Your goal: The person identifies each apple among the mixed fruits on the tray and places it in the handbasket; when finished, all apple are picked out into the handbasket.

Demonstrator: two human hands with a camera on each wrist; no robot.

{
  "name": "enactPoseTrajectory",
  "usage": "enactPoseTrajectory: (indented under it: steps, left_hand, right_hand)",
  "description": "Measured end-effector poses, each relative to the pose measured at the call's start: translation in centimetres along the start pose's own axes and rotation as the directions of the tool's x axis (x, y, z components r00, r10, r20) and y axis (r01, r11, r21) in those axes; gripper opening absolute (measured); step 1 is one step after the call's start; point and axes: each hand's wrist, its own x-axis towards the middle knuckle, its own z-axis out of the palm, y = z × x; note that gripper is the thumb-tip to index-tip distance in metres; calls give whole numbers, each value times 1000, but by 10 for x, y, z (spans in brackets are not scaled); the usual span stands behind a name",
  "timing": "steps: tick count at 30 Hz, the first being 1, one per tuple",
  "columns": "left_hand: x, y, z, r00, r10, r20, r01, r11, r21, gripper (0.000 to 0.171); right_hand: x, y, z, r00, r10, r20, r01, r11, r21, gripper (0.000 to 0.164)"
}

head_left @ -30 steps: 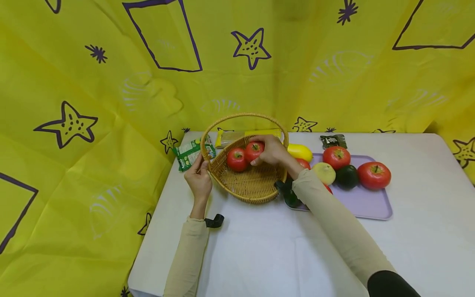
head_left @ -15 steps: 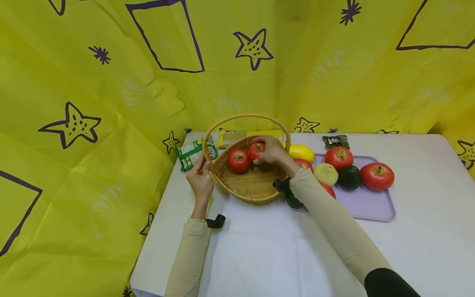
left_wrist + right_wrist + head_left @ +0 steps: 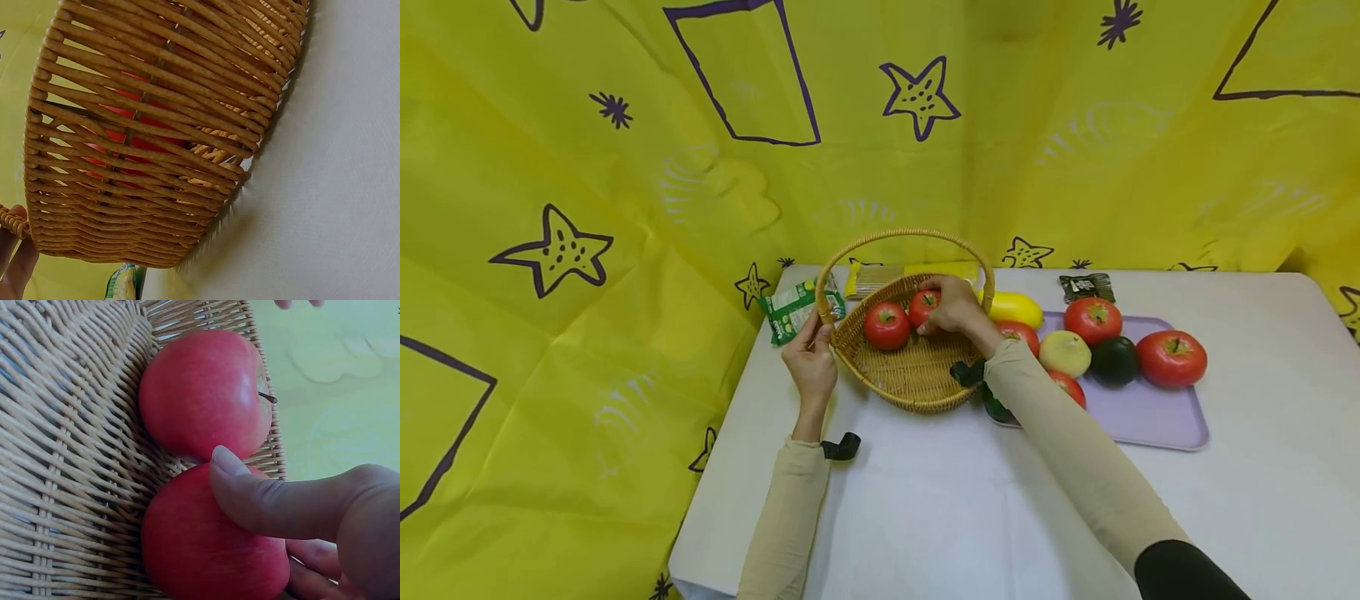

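Observation:
A wicker basket [image 3: 917,379] with an arched handle stands on the table. My left hand [image 3: 811,360] pinches the handle's left foot, where it meets the rim. Inside the basket my right hand [image 3: 957,307] grips a red apple [image 3: 924,307], thumb across its side in the right wrist view. A second red apple [image 3: 887,326] sits right beside it, against the basket wall; its stem [image 3: 267,397] shows in the right wrist view. From the left wrist, the woven side [image 3: 144,144] fills the view, red showing through its gaps.
A lilac tray [image 3: 1157,417] at the right holds tomatoes [image 3: 1172,359], an avocado [image 3: 1114,362] and a pale round fruit [image 3: 1064,354]. A yellow vegetable [image 3: 1015,309], a green packet [image 3: 797,310], a noodle pack [image 3: 880,277] and a dark packet [image 3: 1087,287] lie around the basket.
The whole scene has shifted slightly to the right in the head view. Both hands keep their holds, the left on the basket handle and the right on the apple in the basket.

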Motion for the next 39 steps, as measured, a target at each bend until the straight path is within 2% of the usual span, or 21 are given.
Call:
enactPoseTrajectory:
  steps: [6, 13, 17, 22, 27, 33, 36, 39]
  left_hand:
    - [-1, 0, 0, 1000, -1, 0, 1, 1000, -1, 36]
    - [-3, 0, 4, 999, -28, -18, 28, 1000, 3, 36]
    - [-3, 1, 6, 999, -23, -29, 24, 999, 23, 37]
    - [-4, 15, 8, 999, -11, -41, 13, 999, 35, 35]
    - [-6, 34, 7, 999, -1, -42, 2, 999, 44, 34]
    - [-7, 36, 7, 1000, -9, -27, 10, 999, 31, 34]
    - [-7, 35, 8, 1000, -13, -27, 14, 999, 29, 34]
    - [-7, 35, 9, 1000, -16, -26, 16, 1000, 25, 34]
  right_hand:
    - [1, -1, -1, 1000, -2, 19, 3, 1000, -24, 87]
    - [-1, -2, -2, 996, -21, 83, 31, 992, -121, 95]
    - [-5, -2, -4, 993, -49, 107, 61, 992, -112, 96]
    - [-16, -5, -11, 985, -133, 107, 143, 986, -89, 91]
    - [-34, -7, -21, 961, -253, 111, 251, 968, 26, 79]
    - [-68, 3, -36, 921, -362, 141, 323, 916, 238, 70]
    - [-86, 16, -44, 904, -403, 139, 354, 892, 283, 67]
    - [-104, 29, -57, 903, -416, 109, 371, 881, 292, 67]
